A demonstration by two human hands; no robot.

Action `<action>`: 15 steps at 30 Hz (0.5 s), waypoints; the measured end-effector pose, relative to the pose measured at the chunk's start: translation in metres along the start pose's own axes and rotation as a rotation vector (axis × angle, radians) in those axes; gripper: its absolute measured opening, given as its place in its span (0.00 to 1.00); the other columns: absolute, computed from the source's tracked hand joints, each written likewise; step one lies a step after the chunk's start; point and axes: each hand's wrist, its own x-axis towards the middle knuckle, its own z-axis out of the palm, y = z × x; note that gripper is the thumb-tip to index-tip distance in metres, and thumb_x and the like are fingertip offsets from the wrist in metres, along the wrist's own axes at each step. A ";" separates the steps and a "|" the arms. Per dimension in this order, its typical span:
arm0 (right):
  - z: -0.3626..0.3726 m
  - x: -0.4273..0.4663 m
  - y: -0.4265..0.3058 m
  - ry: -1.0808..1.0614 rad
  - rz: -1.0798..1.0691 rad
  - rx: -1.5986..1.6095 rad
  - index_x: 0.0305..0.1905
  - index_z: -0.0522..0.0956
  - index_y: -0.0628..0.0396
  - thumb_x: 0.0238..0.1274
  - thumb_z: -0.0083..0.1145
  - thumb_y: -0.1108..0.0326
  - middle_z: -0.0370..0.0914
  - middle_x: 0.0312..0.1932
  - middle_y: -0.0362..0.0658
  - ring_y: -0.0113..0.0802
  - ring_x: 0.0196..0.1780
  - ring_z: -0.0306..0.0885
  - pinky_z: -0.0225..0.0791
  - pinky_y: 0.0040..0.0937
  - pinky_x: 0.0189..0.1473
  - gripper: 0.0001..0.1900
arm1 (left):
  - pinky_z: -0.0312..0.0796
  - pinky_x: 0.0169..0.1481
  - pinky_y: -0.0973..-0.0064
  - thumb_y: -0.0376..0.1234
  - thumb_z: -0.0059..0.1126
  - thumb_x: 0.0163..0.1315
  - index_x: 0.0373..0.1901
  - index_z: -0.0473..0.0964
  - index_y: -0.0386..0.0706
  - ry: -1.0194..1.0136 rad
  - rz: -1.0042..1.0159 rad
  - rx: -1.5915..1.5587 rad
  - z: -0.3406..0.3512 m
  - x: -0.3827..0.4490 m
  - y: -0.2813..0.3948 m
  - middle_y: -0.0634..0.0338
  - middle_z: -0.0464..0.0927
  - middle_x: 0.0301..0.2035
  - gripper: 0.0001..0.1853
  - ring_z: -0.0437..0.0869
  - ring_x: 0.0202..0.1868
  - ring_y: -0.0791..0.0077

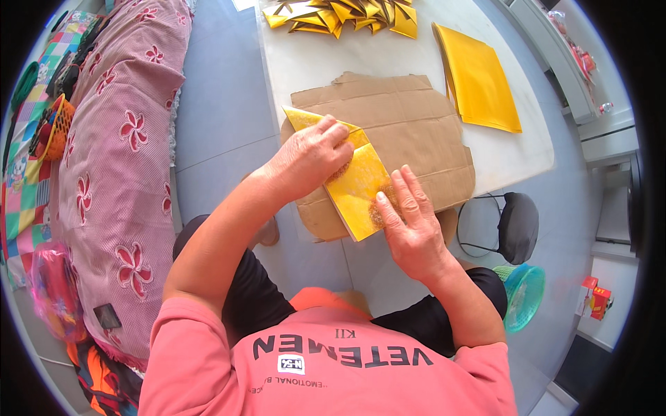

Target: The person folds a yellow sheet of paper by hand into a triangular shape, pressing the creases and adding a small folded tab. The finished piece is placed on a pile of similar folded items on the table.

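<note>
A folded sheet of yellow-gold paper [359,182] lies slantwise on a torn piece of brown cardboard [411,125]. Its upper left end comes to a point, and a crease runs across it near my left hand [320,156]. That hand presses on the paper with curled fingers; whether it pinches an edge is hidden. My right hand [413,223] rests at the paper's lower right edge, fingers extended and slightly spread. To the right lies a stack of flat gold sheets [478,78]. Folded gold paper pieces [354,15] form a pile at the table's far end.
The cardboard lies on a white table [520,140] with rounded corners. A couch under a pink flowered cover [114,156] runs along the left. On the right are a round black stool [517,229] and a turquoise lined basket [524,296] on the tiled floor.
</note>
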 end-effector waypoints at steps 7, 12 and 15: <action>0.013 -0.004 0.003 -0.046 -0.154 0.026 0.53 0.79 0.66 0.58 0.59 0.74 0.78 0.60 0.59 0.55 0.68 0.74 0.67 0.53 0.70 0.17 | 0.79 0.55 0.66 0.27 0.65 0.47 0.46 0.81 0.40 -0.027 0.064 -0.024 -0.001 -0.015 0.017 0.58 0.79 0.49 0.21 0.79 0.54 0.59; 0.017 -0.006 0.000 -0.068 -0.155 0.045 0.53 0.78 0.66 0.58 0.59 0.74 0.79 0.58 0.58 0.55 0.67 0.76 0.68 0.54 0.69 0.17 | 0.77 0.60 0.64 0.26 0.67 0.44 0.49 0.81 0.39 -0.028 0.052 -0.058 0.001 -0.021 0.015 0.55 0.79 0.52 0.24 0.77 0.58 0.56; 0.020 -0.008 0.004 -0.043 -0.196 0.003 0.52 0.78 0.66 0.58 0.59 0.74 0.80 0.57 0.58 0.55 0.65 0.77 0.69 0.53 0.68 0.17 | 0.78 0.59 0.63 0.26 0.66 0.45 0.48 0.81 0.40 -0.015 0.054 -0.071 0.002 -0.024 0.015 0.54 0.78 0.52 0.23 0.78 0.57 0.56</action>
